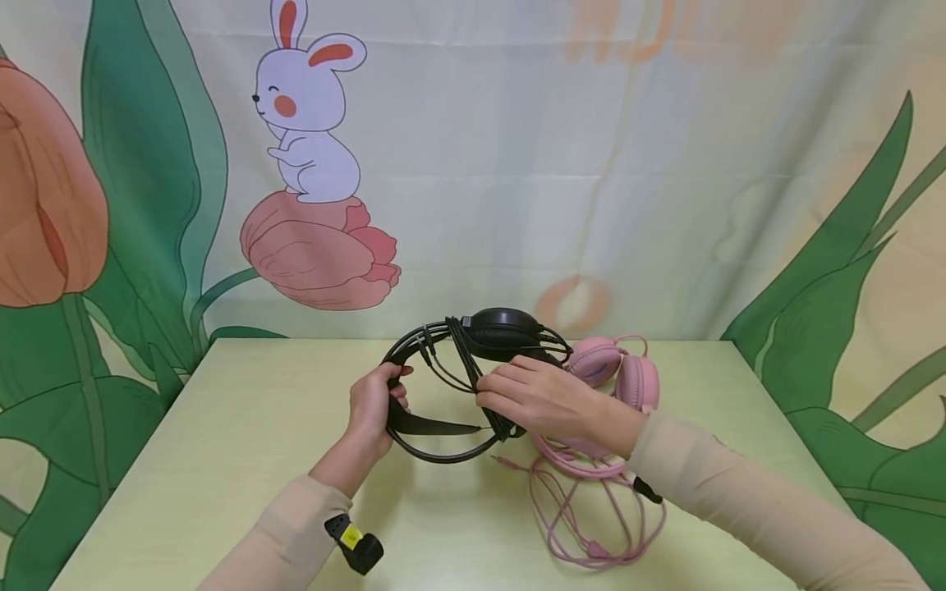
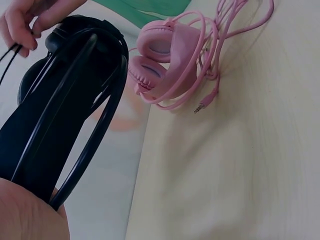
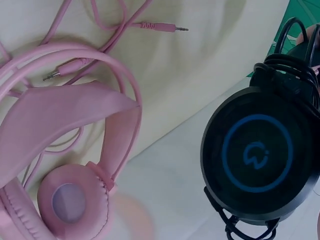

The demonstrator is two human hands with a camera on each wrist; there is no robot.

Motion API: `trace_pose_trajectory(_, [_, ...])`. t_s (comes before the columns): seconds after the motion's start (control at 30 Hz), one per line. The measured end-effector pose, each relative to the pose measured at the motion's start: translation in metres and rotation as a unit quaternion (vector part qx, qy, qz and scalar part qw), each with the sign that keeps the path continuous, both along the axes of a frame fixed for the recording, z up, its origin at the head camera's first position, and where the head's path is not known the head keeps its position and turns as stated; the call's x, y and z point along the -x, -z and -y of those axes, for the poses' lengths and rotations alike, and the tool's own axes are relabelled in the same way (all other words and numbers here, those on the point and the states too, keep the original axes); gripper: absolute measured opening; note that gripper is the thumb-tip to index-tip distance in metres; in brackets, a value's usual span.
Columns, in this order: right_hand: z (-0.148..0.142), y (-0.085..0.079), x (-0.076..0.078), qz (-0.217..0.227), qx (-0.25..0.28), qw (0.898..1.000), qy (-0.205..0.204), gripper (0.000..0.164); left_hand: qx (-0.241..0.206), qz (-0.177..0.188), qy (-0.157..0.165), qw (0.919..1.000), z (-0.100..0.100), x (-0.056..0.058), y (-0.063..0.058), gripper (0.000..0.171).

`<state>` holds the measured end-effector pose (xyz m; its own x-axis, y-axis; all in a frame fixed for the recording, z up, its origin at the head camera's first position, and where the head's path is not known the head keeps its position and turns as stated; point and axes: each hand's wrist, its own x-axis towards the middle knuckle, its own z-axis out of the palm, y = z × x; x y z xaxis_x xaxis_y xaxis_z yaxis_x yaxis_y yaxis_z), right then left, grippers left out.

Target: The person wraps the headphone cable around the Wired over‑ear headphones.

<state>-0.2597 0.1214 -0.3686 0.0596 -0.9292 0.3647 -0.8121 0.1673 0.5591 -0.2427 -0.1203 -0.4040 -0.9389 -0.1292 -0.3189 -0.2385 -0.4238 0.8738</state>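
Note:
Black over-ear headphones (image 1: 504, 330) are held up above the table, tilted on their side. My left hand (image 1: 372, 406) grips them by the headband, its fingers curled round the band. A black cable (image 1: 464, 353) is wound in several turns across the headset near the ear cups. My right hand (image 1: 547, 400) is at these turns, and in the left wrist view its fingertips (image 2: 25, 42) pinch a thin black strand. In the right wrist view one ear cup (image 3: 257, 155) shows a blue ring and logo; most of the right hand is out of that view.
Pink headphones (image 1: 637, 382) lie on the table (image 1: 244, 460) at the right, behind and below my right forearm. Their pink cable (image 1: 591, 558) spreads in loose loops toward the front, with a plug (image 2: 205, 102) near the black headset. A patterned curtain (image 1: 473, 180) hangs behind the table.

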Motion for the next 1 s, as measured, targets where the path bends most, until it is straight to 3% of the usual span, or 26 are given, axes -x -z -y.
trace_pose_trajectory(0.3, [-0.003,0.0,0.001,-0.025,-0.021,0.999,-0.01,0.023,-0.002,0.008,0.005,1.0,0.0,0.001,0.003,0.023])
trace_pose_trajectory(0.6, [0.008,0.002,0.001,0.023,-0.035,0.998,0.053,0.028,0.035,-0.019,0.023,0.9989,-0.005,-0.003,0.001,0.025])
trace_pose_trajectory(0.87, [0.009,0.006,-0.002,-0.005,-0.055,0.998,0.001,0.025,0.007,0.0,0.013,0.9999,-0.005,-0.001,0.003,0.022])
trace_pose_trajectory(1.0, [0.01,0.007,-0.002,-0.008,-0.064,0.998,0.011,0.025,0.002,0.002,0.016,0.9999,-0.003,0.0,0.003,0.021])
